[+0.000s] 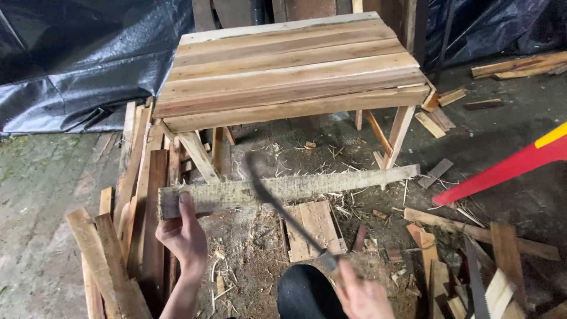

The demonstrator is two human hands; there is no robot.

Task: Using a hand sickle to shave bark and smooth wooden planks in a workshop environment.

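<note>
fingers of the left hand are curled tight round the near end of a long, rough, pale wooden plank; the right hand is closed on the handle of a dark, thin-bladed saw.

the plank's long axis runs nearly level, left to right, its far end tilted slightly up, in front of the slatted wooden bench and just below the bench's splayed legs. the left thumb lies on the plank's face, the other fingers wrapped behind. the saw blade slants from the right hand up and leftward, crossing the plank near its middle. below the bench, on the sawdust-strewn ground, lies a small square wooden panel. right of the bench a red and yellow tool handle juts in.
</note>
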